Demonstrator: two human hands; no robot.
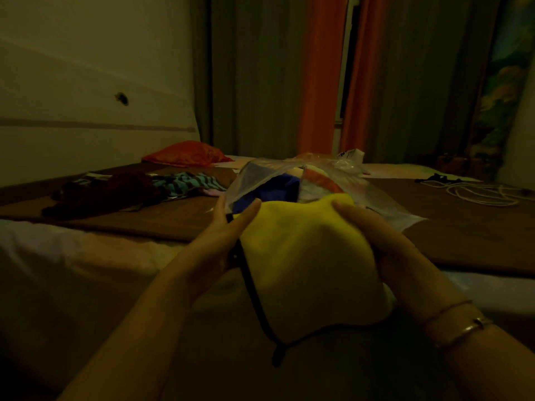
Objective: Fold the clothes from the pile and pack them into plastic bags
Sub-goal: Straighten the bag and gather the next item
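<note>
Head view, dim room: yellow garment (307, 264), folded, held between both hands at the mouth of a clear plastic bag (289, 180) already holding blue and orange-white clothes. Left hand (220, 235) fingers straight along the garment's side, thumb up by the bag edge; right hand (373, 235) fingers curled over its top. Soft, light, floppy; probably best gripped at both sides so the fold holds. Bag thin, slippery, likely collapses. Brown mat (173, 224) on the floor, remaining clothes (130, 189) left, white cord (477, 195) right, orange curtains (318, 76) behind.
</note>
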